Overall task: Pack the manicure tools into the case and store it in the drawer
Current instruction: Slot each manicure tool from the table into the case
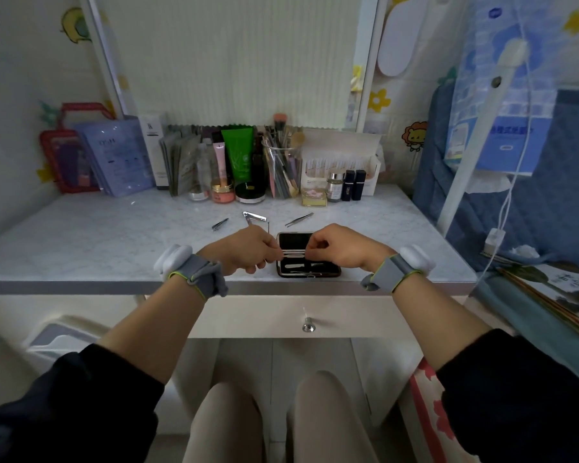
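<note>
both your hands are curled in pinches: your left hand (248,248) and right hand (341,249) each nip one end of a slim metal tool (293,254), held level across the open case (334,271). the case lies at the front edge of the tabletop (114,245), just above the drawer (264,315).

to seat the tool well, keep it parallel to the ones already lying in the case's lower half. feed one end into its slot first, then press the other end flat so the lid can close. the slots themselves are too small to make out.

count:
- one case
- one tool in your hands
- what looks like two tools already packed
- three loose behind the case: a small nail clipper (220,224), a large nail clipper (253,217) and one pair of tweezers (299,219)
- one drawer, closed
</note>
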Available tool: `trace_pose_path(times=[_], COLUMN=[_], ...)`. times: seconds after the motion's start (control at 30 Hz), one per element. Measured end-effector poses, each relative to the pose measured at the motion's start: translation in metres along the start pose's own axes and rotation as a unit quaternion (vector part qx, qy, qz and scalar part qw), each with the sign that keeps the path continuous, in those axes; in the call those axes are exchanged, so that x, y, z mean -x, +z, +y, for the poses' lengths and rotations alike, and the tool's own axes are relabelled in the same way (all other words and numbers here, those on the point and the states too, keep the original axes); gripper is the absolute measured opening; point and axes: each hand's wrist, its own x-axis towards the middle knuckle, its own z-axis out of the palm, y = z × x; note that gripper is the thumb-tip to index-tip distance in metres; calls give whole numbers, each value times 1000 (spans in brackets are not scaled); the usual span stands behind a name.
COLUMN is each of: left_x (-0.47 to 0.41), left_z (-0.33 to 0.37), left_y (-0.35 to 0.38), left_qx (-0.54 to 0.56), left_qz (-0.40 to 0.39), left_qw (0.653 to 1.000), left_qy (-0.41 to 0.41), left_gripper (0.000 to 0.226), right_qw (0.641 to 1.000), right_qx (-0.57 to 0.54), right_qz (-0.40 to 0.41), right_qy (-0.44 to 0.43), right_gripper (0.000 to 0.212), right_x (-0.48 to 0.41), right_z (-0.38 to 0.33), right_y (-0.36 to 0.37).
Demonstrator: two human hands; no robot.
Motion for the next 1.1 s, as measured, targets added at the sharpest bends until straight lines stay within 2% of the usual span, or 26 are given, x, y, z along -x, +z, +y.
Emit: trace_pose_path(times=[0.33, 0.5, 0.73, 0.9, 1.1], left_x=[11, 14, 13, 11, 6], left_z=[-6, -10, -10, -6, 0], left_y=[-7, -7, -5, -3, 1], left_qx=[-20, -23, -23, -27, -32], left_qz=[-13, -14, -10, -5, -2], left_qw=[999, 998, 997, 998, 997], left_qy=[-45, -62, -66, -63, -65], left_gripper=[13, 14, 22, 7, 5], right_qw=[999, 998, 998, 998, 998], right_qx=[27, 21, 29, 30, 31], right_qz=[-23, -52, -48, -46, -46], right_qy=[25, 22, 15, 12, 10], right_gripper=[18, 28, 33, 33, 33], right_x=[15, 20, 22, 22, 21], right_z=[5, 2, 4, 6, 7], right_y=[-5, -5, -5, -4, -4])
